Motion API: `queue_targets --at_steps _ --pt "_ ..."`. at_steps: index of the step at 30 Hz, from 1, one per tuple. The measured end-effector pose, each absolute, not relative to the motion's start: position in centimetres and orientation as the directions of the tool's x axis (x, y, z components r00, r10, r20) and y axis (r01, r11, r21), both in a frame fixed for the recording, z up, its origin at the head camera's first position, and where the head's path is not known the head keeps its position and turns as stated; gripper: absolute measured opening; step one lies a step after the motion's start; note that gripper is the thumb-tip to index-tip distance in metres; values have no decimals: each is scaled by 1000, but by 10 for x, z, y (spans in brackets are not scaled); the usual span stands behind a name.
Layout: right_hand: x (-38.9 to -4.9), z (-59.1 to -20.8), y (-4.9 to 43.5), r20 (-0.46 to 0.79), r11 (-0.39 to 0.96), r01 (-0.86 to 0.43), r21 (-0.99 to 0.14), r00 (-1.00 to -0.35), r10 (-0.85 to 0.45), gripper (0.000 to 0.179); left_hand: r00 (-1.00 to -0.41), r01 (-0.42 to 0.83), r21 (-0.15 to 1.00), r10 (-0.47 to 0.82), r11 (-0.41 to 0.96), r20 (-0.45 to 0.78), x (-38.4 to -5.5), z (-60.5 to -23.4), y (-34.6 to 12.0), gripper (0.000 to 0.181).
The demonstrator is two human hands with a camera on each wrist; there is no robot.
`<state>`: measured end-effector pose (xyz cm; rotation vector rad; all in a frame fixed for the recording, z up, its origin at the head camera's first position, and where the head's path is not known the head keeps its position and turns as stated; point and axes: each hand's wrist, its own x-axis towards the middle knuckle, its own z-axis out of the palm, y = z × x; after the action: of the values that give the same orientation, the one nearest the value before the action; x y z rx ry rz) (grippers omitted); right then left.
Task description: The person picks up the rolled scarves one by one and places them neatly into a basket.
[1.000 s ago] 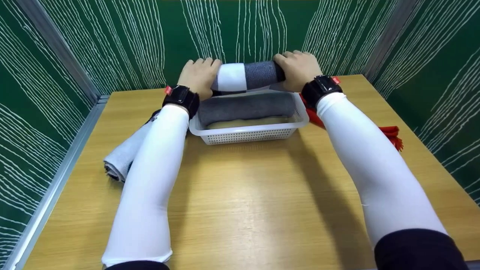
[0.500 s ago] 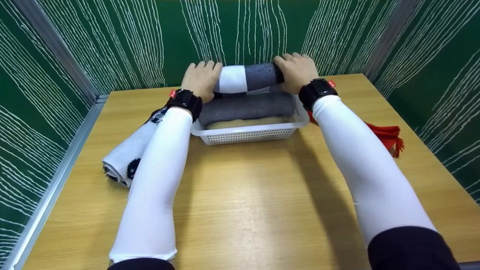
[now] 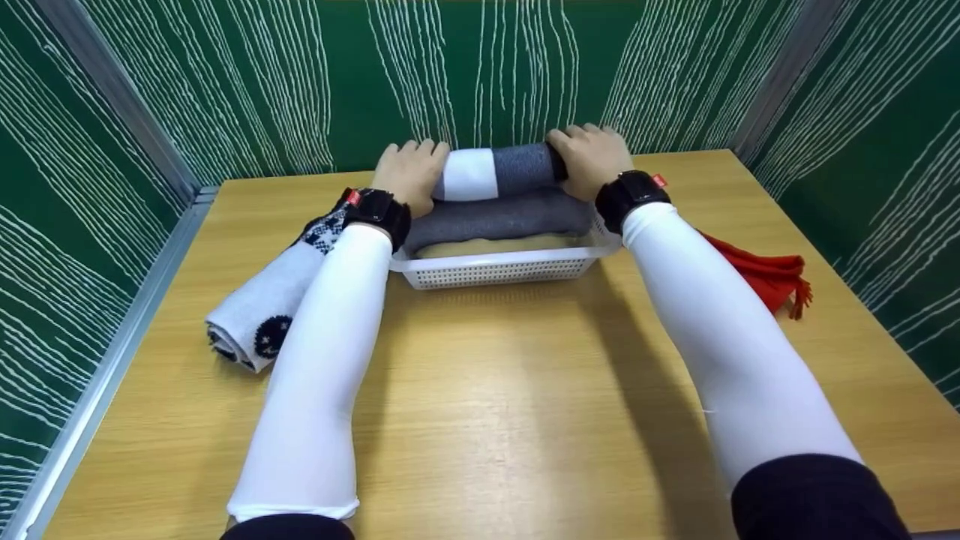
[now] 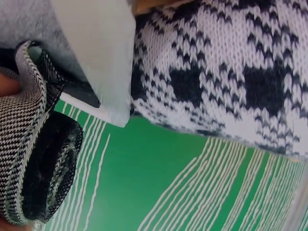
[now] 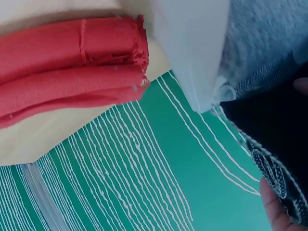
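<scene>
A rolled scarf point(image 3: 499, 171) in white, grey and black blocks spans between both hands at the back of the white plastic basket point(image 3: 502, 261). My left hand point(image 3: 411, 174) grips its left end, whose coiled edge point(image 4: 53, 163) shows in the left wrist view. The right hand point(image 3: 591, 161) holds the black end, with a fingertip under the fabric point(image 5: 276, 168) in the right wrist view. In front of this roll, a dark grey rolled cloth point(image 3: 499, 217) lies in the basket above a beige layer. The basket's back rim is hidden.
Left of the basket a white-and-black patterned knit roll point(image 3: 262, 300) lies slantwise on the wooden table point(image 3: 480, 390). A folded red scarf with fringe point(image 3: 765, 274) lies to the right, partly behind the right arm. A green wall with white lines point(image 3: 360, 82) stands close behind.
Both hands have lowered the rolled scarf toward the basket, behind the grey cloth. More of the patterned roll and red scarf shows beside the arms.
</scene>
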<state>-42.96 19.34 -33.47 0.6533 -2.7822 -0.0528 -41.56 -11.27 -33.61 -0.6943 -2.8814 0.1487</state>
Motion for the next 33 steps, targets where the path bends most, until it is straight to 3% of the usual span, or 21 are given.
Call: queue_targets --at_steps 20,33 --pt "-434 -337 193 156 905 -425 33 -892 -424 53 -871 466 -84 473 881 131 -420 -344 -116 70" --pt "-429 -333 194 192 886 -463 35 -867 -460 64 -863 477 -77 484 875 146 -418 -340 -124 73"
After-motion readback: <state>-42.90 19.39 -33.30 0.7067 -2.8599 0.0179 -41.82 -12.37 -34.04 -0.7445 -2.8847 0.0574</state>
